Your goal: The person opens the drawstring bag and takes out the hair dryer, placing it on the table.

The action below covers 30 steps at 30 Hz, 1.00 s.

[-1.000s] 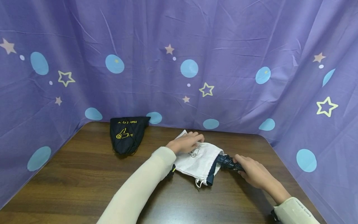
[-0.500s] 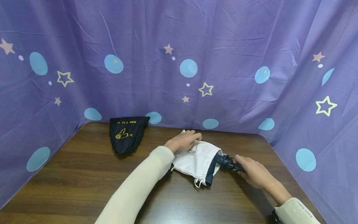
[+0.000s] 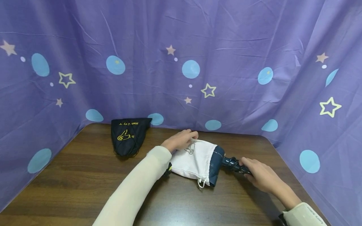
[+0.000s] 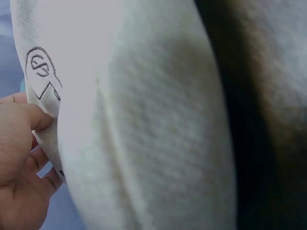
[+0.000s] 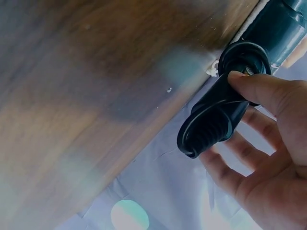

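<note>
A white drawstring bag (image 3: 193, 161) lies on the table, covering part of a dark blue hair dryer (image 3: 216, 166). The dryer's body shows at the bag's mouth, and its handle, with a dark cord wound round it, points right. My left hand (image 3: 180, 140) pinches the bag at its far left end; in the left wrist view, thumb and fingers of the left hand (image 4: 21, 153) grip the cloth beside a printed logo. My right hand (image 3: 261, 175) holds the handle's end. Close up, the right hand (image 5: 278, 153) has its thumb on the dark handle (image 5: 218, 100).
At the back left of the wooden table (image 3: 70, 182) lies a black bag (image 3: 128, 136) with yellow print. A purple curtain (image 3: 232, 103) with stars and blue dots hangs behind and along both sides. A white cord loop (image 3: 201, 182) hangs from the white bag's mouth.
My left hand has drawn the white bag to the left. More of the hair dryer's blue body is exposed, and my right hand has shifted slightly right on the handle side.
</note>
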{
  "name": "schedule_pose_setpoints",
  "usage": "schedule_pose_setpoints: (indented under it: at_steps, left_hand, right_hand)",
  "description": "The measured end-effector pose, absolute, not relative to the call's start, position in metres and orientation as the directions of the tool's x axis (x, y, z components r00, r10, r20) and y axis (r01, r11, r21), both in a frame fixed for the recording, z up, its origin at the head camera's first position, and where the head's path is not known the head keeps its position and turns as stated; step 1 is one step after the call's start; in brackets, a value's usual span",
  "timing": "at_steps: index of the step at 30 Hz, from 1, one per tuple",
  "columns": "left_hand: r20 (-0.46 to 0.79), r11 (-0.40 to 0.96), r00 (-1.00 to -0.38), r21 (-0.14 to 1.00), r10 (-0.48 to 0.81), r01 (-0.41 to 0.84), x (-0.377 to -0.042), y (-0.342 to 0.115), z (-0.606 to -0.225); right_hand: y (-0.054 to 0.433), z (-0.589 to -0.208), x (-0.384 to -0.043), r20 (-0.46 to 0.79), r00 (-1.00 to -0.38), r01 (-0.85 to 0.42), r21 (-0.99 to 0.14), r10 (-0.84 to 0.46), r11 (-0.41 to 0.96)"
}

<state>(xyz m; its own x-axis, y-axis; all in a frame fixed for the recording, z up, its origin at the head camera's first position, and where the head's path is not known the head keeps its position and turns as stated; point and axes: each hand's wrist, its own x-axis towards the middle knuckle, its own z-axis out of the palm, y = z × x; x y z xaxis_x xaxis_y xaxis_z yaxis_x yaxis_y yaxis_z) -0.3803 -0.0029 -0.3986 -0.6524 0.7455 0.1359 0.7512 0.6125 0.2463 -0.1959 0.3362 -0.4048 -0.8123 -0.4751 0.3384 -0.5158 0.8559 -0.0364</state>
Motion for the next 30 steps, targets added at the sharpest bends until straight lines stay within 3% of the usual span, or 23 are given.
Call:
schedule_pose_setpoints:
  at_steps: [12, 20, 30]
  left_hand:
    - [0.072, 0.640, -0.684, 0.293, 0.726, 0.710, -0.377, 0.002, -0.400]
    - [0.111, 0.516, -0.570, 0.313, 0.814, 0.797, -0.369, 0.020, -0.393]
    - [0.143, 0.481, -0.536, 0.294, 0.832, 0.826, -0.368, 0.025, -0.397]
  right_hand:
    - [0.338, -0.406, -0.197, 0.338, -0.817, -0.506, -0.032, -0.467, 0.862]
    - [0.337, -0.405, -0.198, 0.341, -0.816, -0.502, -0.022, -0.466, 0.864]
    - [0.337, -0.405, -0.198, 0.350, -0.807, -0.513, -0.014, -0.477, 0.858]
